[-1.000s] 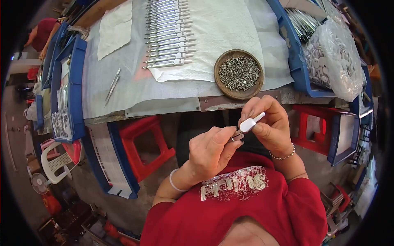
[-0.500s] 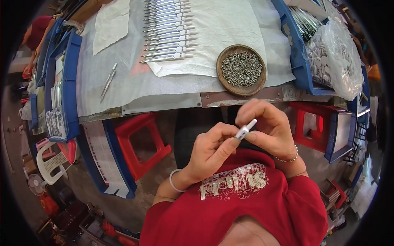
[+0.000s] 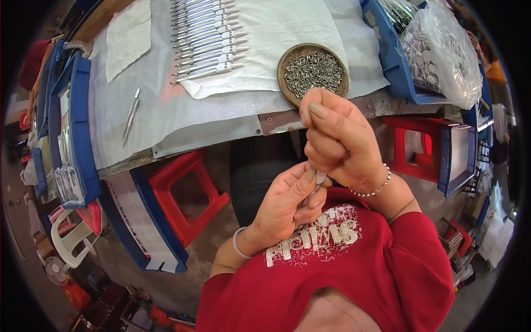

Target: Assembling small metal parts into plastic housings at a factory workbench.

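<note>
My left hand (image 3: pixel 290 202) is closed on a drawing compass in front of my chest. Only its white head (image 3: pixel 320 177) and a little of the metal legs show between the fingers. Just above it, my right hand (image 3: pixel 337 135) is raised with thumb and forefinger pinched. Whatever that pinch holds, if anything, is too small or hidden. Beyond its fingertips a round wooden bowl (image 3: pixel 283 83) of small metal pins or screws (image 3: pixel 312 72) stands at the table's near edge. Several compasses (image 3: pixel 207 55) with white heads lie in a row on white cloth.
Tweezers (image 3: pixel 131 117) lie on the table's left. Blue bins (image 3: pixel 83 127) with packed metal parts flank the left side. On the right, a blue bin (image 3: pixel 395 55) holds a clear bag of white plastic pieces (image 3: pixel 428 63). Red stools (image 3: pixel 180 193) stand below the table.
My right hand has left the compass head and risen into a pinch near the bowl. My left hand keeps the compass, now lower and turned. The whole view has shifted slightly.
</note>
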The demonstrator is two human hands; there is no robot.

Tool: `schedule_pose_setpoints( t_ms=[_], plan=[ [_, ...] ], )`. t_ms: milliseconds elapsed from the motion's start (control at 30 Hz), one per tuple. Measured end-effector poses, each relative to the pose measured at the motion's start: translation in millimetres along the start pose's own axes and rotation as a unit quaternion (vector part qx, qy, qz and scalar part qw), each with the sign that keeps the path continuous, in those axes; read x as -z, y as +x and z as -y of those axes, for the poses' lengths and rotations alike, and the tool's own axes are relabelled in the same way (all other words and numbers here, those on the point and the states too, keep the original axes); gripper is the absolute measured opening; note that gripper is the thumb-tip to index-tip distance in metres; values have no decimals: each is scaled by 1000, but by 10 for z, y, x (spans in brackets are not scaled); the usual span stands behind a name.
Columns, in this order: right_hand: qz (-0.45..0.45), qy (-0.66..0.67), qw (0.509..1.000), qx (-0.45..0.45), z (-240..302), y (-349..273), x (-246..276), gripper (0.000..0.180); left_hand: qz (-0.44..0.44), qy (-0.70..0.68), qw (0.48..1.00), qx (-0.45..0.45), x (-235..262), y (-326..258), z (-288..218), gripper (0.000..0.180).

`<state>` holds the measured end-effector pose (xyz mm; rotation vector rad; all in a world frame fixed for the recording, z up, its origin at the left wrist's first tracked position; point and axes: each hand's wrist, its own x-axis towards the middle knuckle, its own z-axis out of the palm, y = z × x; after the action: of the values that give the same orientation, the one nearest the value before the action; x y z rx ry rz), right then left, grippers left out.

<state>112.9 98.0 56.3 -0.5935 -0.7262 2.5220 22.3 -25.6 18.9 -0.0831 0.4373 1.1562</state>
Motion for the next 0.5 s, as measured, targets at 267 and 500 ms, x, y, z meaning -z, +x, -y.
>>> schedule_pose_setpoints(
  t_ms=[267,500],
  plan=[
    [-57,2,998,5,-54,87,24,16,43,-72,996,14,173,73,47,30],
    [-44,23,999,-20,-23,135,121,17,77,-138,987,38,220,143,78,32]
  ],
)
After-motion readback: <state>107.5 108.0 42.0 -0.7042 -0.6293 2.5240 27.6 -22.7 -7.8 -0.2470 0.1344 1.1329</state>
